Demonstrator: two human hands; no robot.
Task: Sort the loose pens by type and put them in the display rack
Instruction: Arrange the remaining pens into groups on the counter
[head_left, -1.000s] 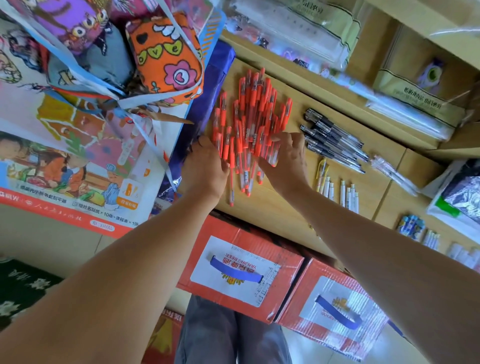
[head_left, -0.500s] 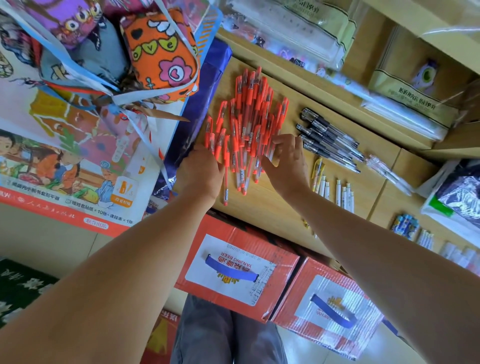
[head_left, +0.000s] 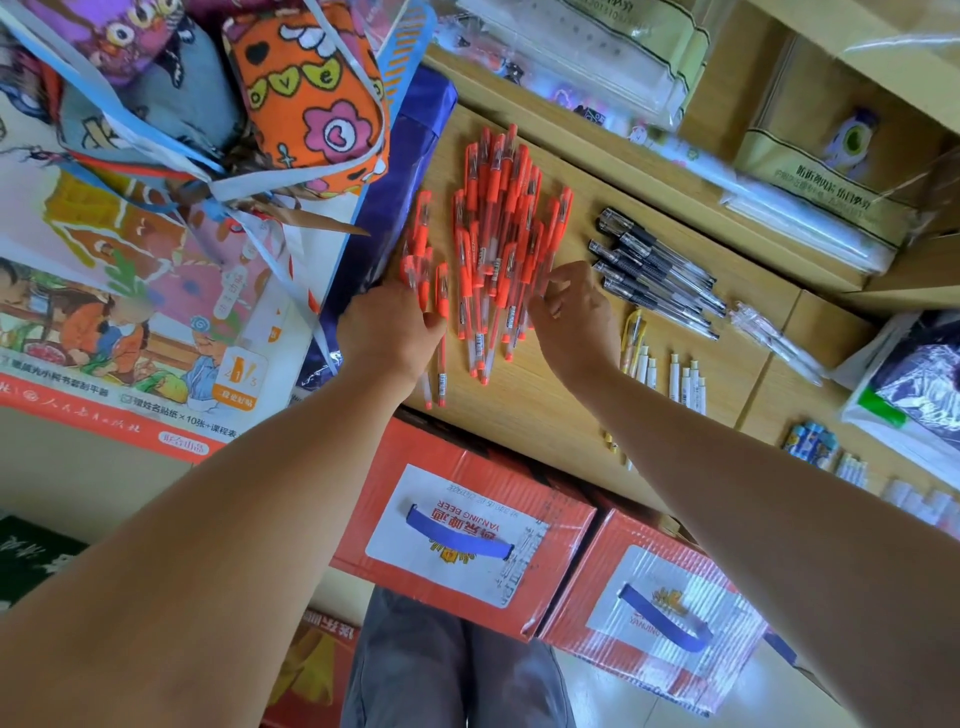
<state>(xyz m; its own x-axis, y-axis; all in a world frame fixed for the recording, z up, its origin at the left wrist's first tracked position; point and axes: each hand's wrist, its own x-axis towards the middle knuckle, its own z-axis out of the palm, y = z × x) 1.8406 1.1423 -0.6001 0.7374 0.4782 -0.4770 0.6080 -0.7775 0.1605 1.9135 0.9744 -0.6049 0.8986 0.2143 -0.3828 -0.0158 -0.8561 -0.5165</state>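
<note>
A pile of red-capped pens (head_left: 498, 234) lies fanned out on the wooden shelf (head_left: 524, 410). My left hand (head_left: 387, 332) grips a small separate group of red pens (head_left: 423, 260) just left of the pile; their tips stick out below the palm. My right hand (head_left: 571, 312) is at the pile's right edge, thumb and curled fingertips pinching the outermost red pens. To the right lie a row of black pens (head_left: 654, 265), a yellow pen (head_left: 631, 332) and several white pens (head_left: 675, 371).
Patterned bags (head_left: 306, 88) and a printed poster (head_left: 130, 312) crowd the left. Packaged stationery (head_left: 805, 218) fills the shelf behind. Two red cartons (head_left: 462, 525) stand below the shelf edge. More small items (head_left: 810, 441) sit at the right.
My left hand has drawn a few red pens leftward, opening a gap beside the main pile. My right hand slid from on top of the pile to its right edge.
</note>
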